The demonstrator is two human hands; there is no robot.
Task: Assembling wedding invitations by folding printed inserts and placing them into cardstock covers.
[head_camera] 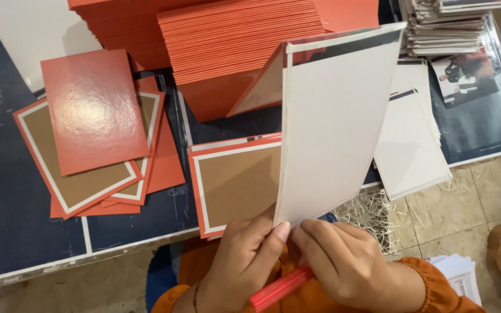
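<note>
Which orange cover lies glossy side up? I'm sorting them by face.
The loose orange cover topping the small left pile on the dark table. It shows a plain shiny orange face; the covers under it and beside it show brown, white-bordered insides.

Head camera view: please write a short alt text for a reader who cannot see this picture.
Two hands, left hand and right hand, pinch the bottom edge of an upright white card, with a red stick below them. Behind, on a dark table, lie orange-bordered brown cards and a tall orange stack.
</note>
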